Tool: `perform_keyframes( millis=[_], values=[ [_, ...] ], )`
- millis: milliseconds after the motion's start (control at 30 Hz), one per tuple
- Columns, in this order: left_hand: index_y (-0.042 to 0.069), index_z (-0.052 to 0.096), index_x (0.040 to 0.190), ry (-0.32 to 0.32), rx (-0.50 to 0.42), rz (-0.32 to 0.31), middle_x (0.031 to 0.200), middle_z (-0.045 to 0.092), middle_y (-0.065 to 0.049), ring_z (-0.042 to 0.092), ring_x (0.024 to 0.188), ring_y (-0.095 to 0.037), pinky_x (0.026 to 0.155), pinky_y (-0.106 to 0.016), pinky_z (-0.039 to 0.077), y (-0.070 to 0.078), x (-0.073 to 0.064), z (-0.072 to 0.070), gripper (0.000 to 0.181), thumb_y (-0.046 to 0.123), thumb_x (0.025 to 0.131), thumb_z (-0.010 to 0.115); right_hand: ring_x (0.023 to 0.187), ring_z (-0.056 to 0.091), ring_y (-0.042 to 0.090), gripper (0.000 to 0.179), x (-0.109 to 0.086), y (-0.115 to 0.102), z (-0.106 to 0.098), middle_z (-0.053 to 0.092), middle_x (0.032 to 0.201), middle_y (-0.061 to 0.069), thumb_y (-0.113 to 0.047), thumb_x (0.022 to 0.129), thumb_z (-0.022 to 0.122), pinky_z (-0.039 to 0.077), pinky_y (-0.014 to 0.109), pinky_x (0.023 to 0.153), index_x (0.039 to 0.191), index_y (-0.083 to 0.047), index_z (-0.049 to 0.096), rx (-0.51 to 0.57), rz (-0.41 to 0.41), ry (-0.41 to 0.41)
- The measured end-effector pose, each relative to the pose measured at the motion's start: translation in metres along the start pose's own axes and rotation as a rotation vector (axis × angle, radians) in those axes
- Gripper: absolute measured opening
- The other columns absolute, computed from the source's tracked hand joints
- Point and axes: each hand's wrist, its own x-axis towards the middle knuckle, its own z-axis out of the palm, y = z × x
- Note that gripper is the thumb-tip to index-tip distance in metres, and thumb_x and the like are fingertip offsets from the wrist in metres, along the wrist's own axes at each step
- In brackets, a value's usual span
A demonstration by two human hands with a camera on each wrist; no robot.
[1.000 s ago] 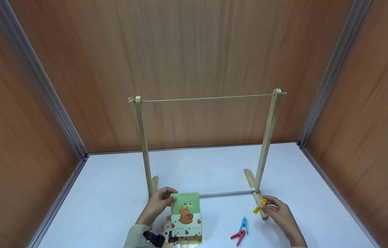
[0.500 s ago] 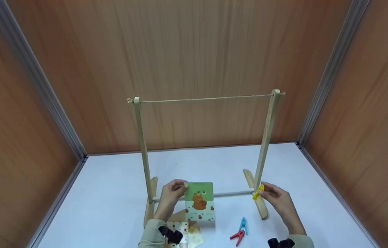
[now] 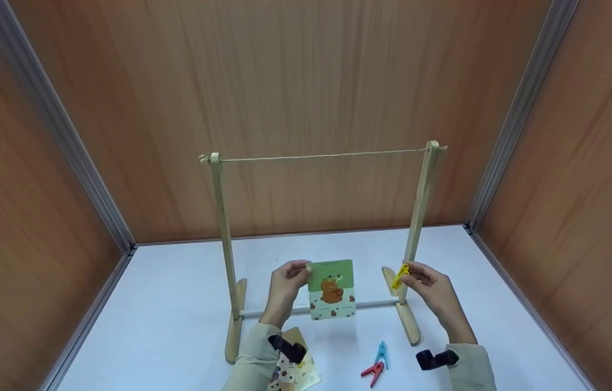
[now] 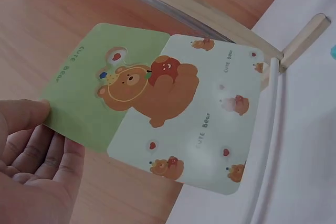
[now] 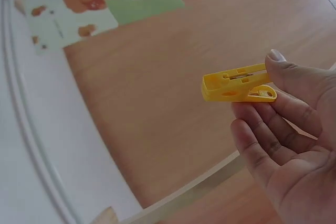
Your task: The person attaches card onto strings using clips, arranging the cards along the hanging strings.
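Observation:
Between thumb and fingers, my left hand (image 3: 285, 288) pinches the top left corner of a green and white bear card (image 3: 332, 290). In the left wrist view the card (image 4: 157, 103) shows a brown bear and the words "Cute Bear"; the thumb lies on its green end. My right hand (image 3: 436, 293) pinches a yellow clothespin (image 3: 401, 276) by its handle end. The right wrist view has that clothespin (image 5: 239, 85) with its nose pointing away from the hand. Card and clothespin are apart, both lower than the string (image 3: 316, 156).
A wooden frame with two posts (image 3: 222, 233) carries the string and has a white bar (image 3: 376, 304) low down. A blue clothespin (image 3: 382, 353) and a red clothespin (image 3: 373, 373) lie on the white table (image 3: 164, 326). More cards (image 3: 300, 366) lie partly under the left sleeve.
The left hand has lifted the bear card off the other cards, up and to the right. The right hand has raised the yellow clothespin and brought it slightly left.

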Motion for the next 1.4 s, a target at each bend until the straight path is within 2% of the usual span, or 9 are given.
perform_keyframes(
  millis=[167, 333, 500, 633, 767, 933, 1200, 1400],
  values=[
    [-0.005, 0.061, 0.114, 0.003, -0.006, 0.013, 0.101, 0.069, -0.011, 0.066, 0.09, -0.015, 0.088, -0.032, 0.054, 0.012, 0.009, 0.014, 0.027, 0.011, 0.092, 0.063, 0.104, 0.058, -0.007, 0.053, 0.006, -0.019, -0.004, 0.06, 0.129, 0.011, -0.034, 0.09, 0.066, 0.044, 0.024, 0.102, 0.135, -0.01, 0.054, 0.002, -0.048, -0.005],
    [-0.003, 0.063, 0.113, 0.02, -0.016, 0.049, 0.099, 0.07, -0.011, 0.068, 0.088, -0.014, 0.087, -0.031, 0.054, 0.02, 0.019, 0.027, 0.027, 0.013, 0.091, 0.065, 0.105, 0.057, -0.007, 0.056, 0.013, -0.035, -0.008, 0.058, 0.132, 0.012, -0.037, 0.09, 0.065, 0.044, 0.019, 0.1, 0.137, -0.01, 0.053, -0.013, -0.088, 0.004],
    [-0.001, 0.065, 0.111, 0.033, -0.013, 0.07, 0.098, 0.071, -0.01, 0.068, 0.089, -0.015, 0.088, -0.033, 0.054, 0.033, 0.025, 0.038, 0.026, 0.013, 0.09, 0.066, 0.112, 0.058, 0.002, 0.056, 0.021, -0.048, -0.01, 0.056, 0.135, 0.012, -0.036, 0.09, 0.065, 0.045, 0.014, 0.095, 0.136, -0.008, 0.053, -0.012, -0.127, 0.018],
    [0.0, 0.066, 0.111, 0.035, -0.013, 0.064, 0.099, 0.072, -0.009, 0.068, 0.091, -0.016, 0.091, -0.035, 0.052, 0.048, 0.025, 0.044, 0.025, 0.014, 0.091, 0.066, 0.118, 0.058, 0.013, 0.054, 0.026, -0.058, -0.012, 0.056, 0.135, 0.012, -0.035, 0.09, 0.065, 0.044, 0.013, 0.095, 0.136, -0.009, 0.053, -0.018, -0.17, 0.019],
    [0.004, 0.066, 0.111, 0.031, 0.003, 0.056, 0.102, 0.071, -0.009, 0.068, 0.094, -0.017, 0.096, -0.039, 0.05, 0.058, 0.03, 0.049, 0.024, 0.017, 0.091, 0.066, 0.12, 0.057, 0.015, 0.053, 0.03, -0.068, -0.014, 0.057, 0.134, 0.012, -0.035, 0.09, 0.065, 0.044, 0.012, 0.094, 0.135, -0.009, 0.054, -0.035, -0.204, 0.031],
    [0.007, 0.068, 0.109, 0.026, 0.024, 0.086, 0.103, 0.071, -0.008, 0.068, 0.095, -0.017, 0.097, -0.041, 0.049, 0.067, 0.037, 0.055, 0.021, 0.018, 0.091, 0.066, 0.122, 0.055, 0.023, 0.054, 0.037, -0.08, -0.017, 0.057, 0.133, 0.012, -0.038, 0.09, 0.064, 0.045, 0.014, 0.095, 0.135, -0.009, 0.054, -0.05, -0.233, 0.046],
    [0.007, 0.068, 0.108, 0.029, 0.02, 0.14, 0.1, 0.072, -0.008, 0.067, 0.091, -0.016, 0.093, -0.037, 0.049, 0.088, 0.043, 0.064, 0.02, 0.017, 0.09, 0.068, 0.108, 0.055, 0.002, 0.051, 0.043, -0.104, -0.022, 0.054, 0.134, 0.012, -0.03, 0.091, 0.064, 0.044, 0.007, 0.091, 0.135, -0.007, 0.055, 0.004, -0.266, 0.096],
    [0.005, 0.068, 0.106, 0.013, -0.008, 0.184, 0.1, 0.072, -0.008, 0.067, 0.092, -0.016, 0.088, -0.034, 0.051, 0.105, 0.045, 0.075, 0.02, 0.017, 0.09, 0.068, 0.106, 0.054, 0.001, 0.049, 0.044, -0.119, -0.027, 0.053, 0.133, 0.013, -0.026, 0.092, 0.062, 0.044, 0.008, 0.09, 0.135, -0.006, 0.054, 0.048, -0.264, 0.124]
  ],
)
